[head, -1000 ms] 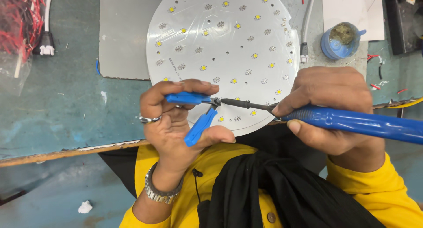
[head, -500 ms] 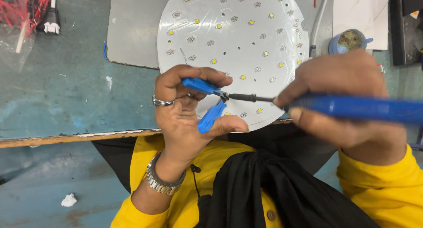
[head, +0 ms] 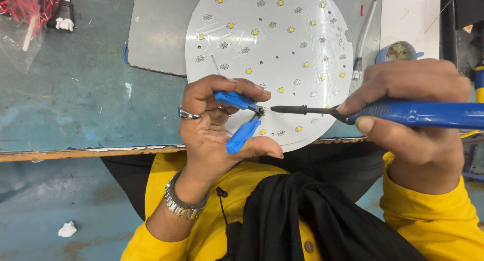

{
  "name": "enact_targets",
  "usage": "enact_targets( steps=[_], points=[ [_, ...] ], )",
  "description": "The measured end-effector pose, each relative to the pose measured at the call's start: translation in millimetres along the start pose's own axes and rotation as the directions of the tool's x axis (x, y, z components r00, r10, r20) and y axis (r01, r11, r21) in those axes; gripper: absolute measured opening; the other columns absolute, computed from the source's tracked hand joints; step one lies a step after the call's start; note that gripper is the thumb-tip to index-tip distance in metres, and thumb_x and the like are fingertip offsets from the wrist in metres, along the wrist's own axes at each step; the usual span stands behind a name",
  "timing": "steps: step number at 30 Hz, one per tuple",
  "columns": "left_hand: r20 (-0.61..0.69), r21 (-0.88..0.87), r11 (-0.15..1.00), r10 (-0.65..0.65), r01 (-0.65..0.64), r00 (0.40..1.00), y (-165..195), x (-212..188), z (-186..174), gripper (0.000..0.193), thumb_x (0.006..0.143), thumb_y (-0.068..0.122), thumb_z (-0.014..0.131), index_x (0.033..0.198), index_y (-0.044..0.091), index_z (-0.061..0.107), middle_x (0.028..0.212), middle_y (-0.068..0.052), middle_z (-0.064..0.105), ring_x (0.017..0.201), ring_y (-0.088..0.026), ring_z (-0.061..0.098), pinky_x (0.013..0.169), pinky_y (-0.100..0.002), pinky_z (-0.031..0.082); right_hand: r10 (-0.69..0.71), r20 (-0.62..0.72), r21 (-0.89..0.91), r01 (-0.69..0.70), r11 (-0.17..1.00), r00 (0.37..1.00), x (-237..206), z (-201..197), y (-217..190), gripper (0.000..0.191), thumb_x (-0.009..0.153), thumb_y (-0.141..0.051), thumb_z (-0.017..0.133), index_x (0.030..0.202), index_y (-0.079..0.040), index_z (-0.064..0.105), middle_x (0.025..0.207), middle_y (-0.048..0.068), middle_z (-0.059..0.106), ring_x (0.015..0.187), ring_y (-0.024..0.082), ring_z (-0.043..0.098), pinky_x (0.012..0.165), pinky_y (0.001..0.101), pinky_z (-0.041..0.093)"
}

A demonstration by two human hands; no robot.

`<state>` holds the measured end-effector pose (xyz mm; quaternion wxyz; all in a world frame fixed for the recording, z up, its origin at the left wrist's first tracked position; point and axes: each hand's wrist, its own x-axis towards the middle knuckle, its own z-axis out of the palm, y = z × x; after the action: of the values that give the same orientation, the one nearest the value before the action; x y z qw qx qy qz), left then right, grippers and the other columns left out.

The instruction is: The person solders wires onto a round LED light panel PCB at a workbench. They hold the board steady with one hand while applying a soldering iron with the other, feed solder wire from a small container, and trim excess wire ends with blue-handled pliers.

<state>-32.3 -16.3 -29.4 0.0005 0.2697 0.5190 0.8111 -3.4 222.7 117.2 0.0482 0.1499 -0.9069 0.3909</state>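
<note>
Soldering iron (head: pixel 403 113), blue-handled, lies level in the right hand (head: pixel 418 125), which is closed round the grip with thumb underneath and fingers over the top; its dark tip (head: pixel 287 110) points left and stops just short of the cutter's nose. Left hand (head: pixel 217 135) is curled, palm up, around a small pair of blue-handled cutters (head: pixel 239 117); one handle sits under the index finger, the other rests against the palm near the thumb, so the handles stand somewhat apart. Whether anything is pinched in the cutter's nose cannot be told: too small

Both tools meet above the near edge of a round white LED board (head: pixel 272 49), which lies flat on a grey sheet (head: pixel 156 34) on the teal bench (head: pixel 75 100). Board is dotted with small yellow LED chips in rings and overhangs the bench's worn front edge slightly

Judgement on doing this well: tip and cutter nose need to meet squarely, so both wrists should stay braced and the iron kept level; the hot tip sits close to the left fingers, which should stay behind the handles

Nearby: a round blue tin (head: pixel 401 52) right of the board, a white cable (head: pixel 365 34), a plastic bag with red wires (head: pixel 25 19) at far left
</note>
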Motion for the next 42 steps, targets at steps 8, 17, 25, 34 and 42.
enact_targets(
  steps=[8, 17, 25, 34, 42],
  points=[
    [0.017, 0.004, 1.0, 0.016, -0.016, 1.0, 0, 2, -1, 0.081, 0.079, 0.019, 0.097, 0.137, 0.01, 0.042, 0.127, -0.011, 0.067, 0.116, -0.018, 0.068, 0.108, -0.033, 0.062, -0.056, 0.021, 0.003, 0.056, 0.998, 0.998, 3, 9, -3, 0.031, 0.07, -0.026, 0.064, 0.083, 0.002, 0.071, 0.069, 0.009, 0.065, 0.057, 0.018, 0.059, 0.053, 0.0265, 0.044],
    [0.021, 0.028, 1.0, 0.009, -0.01, 1.0, 1, 4, 1, 0.082, 0.076, 0.018, 0.099, 0.136, 0.01, 0.043, 0.124, -0.01, 0.068, 0.115, -0.018, 0.07, 0.105, -0.03, 0.064, -0.114, 0.142, -0.072, 0.125, 0.99, 0.983, 13, 9, -13, 0.024, 0.072, -0.026, 0.064, 0.078, -0.003, 0.071, 0.061, 0.007, 0.056, 0.053, 0.021, 0.057, 0.052, 0.0346, 0.039],
    [0.016, 0.003, 1.0, 0.01, -0.01, 1.0, 1, 3, 1, 0.08, 0.078, 0.017, 0.098, 0.136, 0.009, 0.044, 0.123, -0.01, 0.068, 0.113, -0.017, 0.069, 0.105, -0.031, 0.063, -0.247, 0.236, -0.23, 0.301, 0.926, 0.94, -6, 21, -22, 0.015, 0.067, -0.018, 0.067, 0.075, -0.005, 0.071, 0.055, 0.007, 0.049, 0.049, 0.027, 0.053, 0.047, 0.042, 0.039],
    [0.012, 0.064, 0.998, 0.022, -0.023, 1.0, 6, -1, 2, 0.081, 0.077, 0.017, 0.098, 0.134, 0.009, 0.042, 0.125, -0.011, 0.067, 0.116, -0.016, 0.069, 0.105, -0.029, 0.061, -0.021, -0.073, 0.08, 0.027, 0.996, 0.997, -9, 17, 8, 0.026, 0.068, -0.016, 0.062, 0.083, 0.005, 0.069, 0.074, 0.01, 0.068, 0.055, 0.017, 0.06, 0.052, 0.0264, 0.045],
    [-0.136, -0.132, 0.99, -0.058, 0.04, 0.989, 11, -8, -2, 0.085, 0.082, 0.019, 0.097, 0.142, 0.009, 0.037, 0.13, -0.016, 0.065, 0.123, -0.022, 0.065, 0.114, -0.036, 0.056, -0.117, -0.08, 0.005, 0.118, 0.993, 0.99, -23, 21, 15, 0.027, 0.071, -0.017, 0.067, 0.083, 0.007, 0.07, 0.071, 0.011, 0.068, 0.055, 0.017, 0.059, 0.05, 0.026, 0.042]
  ],
)
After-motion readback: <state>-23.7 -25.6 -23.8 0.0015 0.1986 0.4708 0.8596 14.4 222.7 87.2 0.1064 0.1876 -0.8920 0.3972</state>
